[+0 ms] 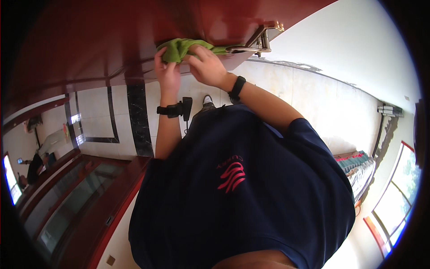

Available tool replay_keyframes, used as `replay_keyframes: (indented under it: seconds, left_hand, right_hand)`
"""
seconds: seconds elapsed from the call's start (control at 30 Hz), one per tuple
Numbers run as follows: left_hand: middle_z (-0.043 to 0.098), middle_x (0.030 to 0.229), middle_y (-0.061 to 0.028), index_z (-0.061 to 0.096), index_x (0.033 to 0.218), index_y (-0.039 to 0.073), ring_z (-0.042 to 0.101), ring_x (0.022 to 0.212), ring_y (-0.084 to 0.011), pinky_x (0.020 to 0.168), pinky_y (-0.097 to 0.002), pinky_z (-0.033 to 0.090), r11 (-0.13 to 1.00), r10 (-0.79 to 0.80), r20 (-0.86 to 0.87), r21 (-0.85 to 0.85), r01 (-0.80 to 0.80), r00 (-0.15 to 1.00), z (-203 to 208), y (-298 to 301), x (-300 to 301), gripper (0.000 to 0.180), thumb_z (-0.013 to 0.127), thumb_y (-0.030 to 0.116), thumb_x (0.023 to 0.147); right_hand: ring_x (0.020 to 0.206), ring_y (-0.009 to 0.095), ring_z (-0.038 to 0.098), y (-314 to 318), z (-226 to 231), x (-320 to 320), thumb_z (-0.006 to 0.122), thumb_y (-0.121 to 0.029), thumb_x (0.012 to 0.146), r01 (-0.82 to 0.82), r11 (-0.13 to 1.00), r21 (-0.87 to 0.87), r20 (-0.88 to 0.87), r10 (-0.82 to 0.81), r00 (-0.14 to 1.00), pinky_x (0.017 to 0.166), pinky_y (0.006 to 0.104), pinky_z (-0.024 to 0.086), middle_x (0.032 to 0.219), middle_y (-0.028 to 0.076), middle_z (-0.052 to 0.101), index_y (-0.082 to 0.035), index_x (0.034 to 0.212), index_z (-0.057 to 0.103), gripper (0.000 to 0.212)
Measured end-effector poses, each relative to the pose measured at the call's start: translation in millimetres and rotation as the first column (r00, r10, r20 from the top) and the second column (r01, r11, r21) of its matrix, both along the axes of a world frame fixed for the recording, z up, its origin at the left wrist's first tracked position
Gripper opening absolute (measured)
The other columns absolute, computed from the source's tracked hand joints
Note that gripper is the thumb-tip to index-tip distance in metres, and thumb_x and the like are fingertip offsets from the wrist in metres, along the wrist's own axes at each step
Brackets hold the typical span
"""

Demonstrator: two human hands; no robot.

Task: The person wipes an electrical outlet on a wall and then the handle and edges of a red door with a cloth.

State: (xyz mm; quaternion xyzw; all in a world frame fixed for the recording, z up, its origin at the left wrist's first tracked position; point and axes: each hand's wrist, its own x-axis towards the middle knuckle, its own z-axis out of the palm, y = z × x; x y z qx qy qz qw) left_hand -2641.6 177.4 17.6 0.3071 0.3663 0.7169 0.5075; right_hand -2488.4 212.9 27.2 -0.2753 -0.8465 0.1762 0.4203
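Observation:
A bunched green cloth point(178, 48) lies against the glossy dark red door point(134, 27) in front of me. My left hand point(167, 74) grips its left end, fingers curled into the folds. My right hand point(208, 67) has its fingers closed on the cloth's middle. A narrow tail of the cloth stretches right to the metal door handle point(244, 48); I cannot tell whether it is wound round the handle or only touches it. Black bands circle both my wrists, and a dark flat piece point(187, 107) sticks out beside the left one.
Pale floor tiles point(101, 114) with black borders lie below. At the left stands a red-framed glass door point(76, 197), and beyond it a person point(36, 168). A white wall point(340, 40) runs along the right. Stacked goods point(358, 170) sit near a window point(396, 193).

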Motion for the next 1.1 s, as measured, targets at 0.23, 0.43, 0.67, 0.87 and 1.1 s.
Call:
replay_keyframes:
  seconds: [0.23, 0.43, 0.67, 0.87, 1.1]
  left_hand:
    - [0.061, 0.108, -0.0079, 0.050, 0.115, 0.001, 0.060, 0.095, -0.0139, 0.083, -0.0261, 0.049, 0.990, -0.137, -0.201, -0.070, 0.126, 0.970, 7, 0, 13, 0.027, 0.057, -0.001, 0.089]
    - [0.062, 0.109, -0.0098, 0.051, 0.120, -0.003, 0.059, 0.097, -0.0124, 0.085, -0.0259, 0.047, 0.935, -0.353, -0.198, -0.049, 0.351, 0.914, 7, 11, 22, 0.028, 0.054, 0.003, 0.093]
    - [0.062, 0.112, -0.0081, 0.050, 0.125, -0.002, 0.059, 0.095, -0.0121, 0.087, -0.0252, 0.046, 0.942, -0.284, -0.504, 0.010, 0.335, 0.815, 5, 14, 37, 0.031, 0.051, 0.007, 0.095]
    - [0.065, 0.100, -0.0199, 0.059, 0.114, 0.006, 0.063, 0.089, -0.0338, 0.079, -0.0358, 0.049, 0.971, -0.195, -0.813, -0.081, 0.227, 0.548, 25, 15, 34, 0.031, 0.056, 0.003, 0.084]
    - [0.064, 0.081, -0.0167, 0.053, 0.101, 0.005, 0.063, 0.066, -0.0281, 0.061, -0.0366, 0.047, 0.999, -0.023, -0.930, -0.033, -0.022, 0.367, -37, 20, 36, 0.023, 0.064, 0.008, 0.081]
  right_hand:
    - [0.076, 0.037, 0.062, -20, -30, 14, 0.057, -0.004, 0.076, 0.276, 0.886, -0.372, 0.149, -0.236, 0.960, 0.065, 0.0458, 0.051, 0.091, 0.015, 0.062, -0.007, 0.119, 0.047, 0.043]
    - [0.070, 0.043, 0.062, -34, -29, 9, 0.056, -0.006, 0.078, 0.388, 0.748, -0.538, -0.002, -0.461, 0.887, 0.064, 0.0497, 0.050, 0.080, 0.023, 0.065, 0.001, 0.128, 0.031, 0.056]
    - [0.091, 0.047, 0.057, -19, -40, 31, 0.064, -0.006, 0.075, 0.576, 0.734, -0.360, -0.058, -0.634, 0.771, 0.076, 0.0490, 0.048, 0.103, 0.027, 0.059, -0.002, 0.120, 0.039, 0.051]
    - [0.096, 0.044, 0.055, -18, -34, 43, 0.064, -0.002, 0.073, 0.587, 0.716, -0.376, -0.086, -0.658, 0.748, 0.079, 0.0473, 0.047, 0.104, 0.022, 0.058, -0.004, 0.108, 0.049, 0.037]
    - [0.080, 0.046, 0.057, -14, -28, 50, 0.060, -0.003, 0.073, 0.551, 0.786, -0.281, -0.096, -0.594, 0.798, 0.067, 0.0515, 0.049, 0.102, 0.025, 0.055, -0.001, 0.113, 0.042, 0.045]
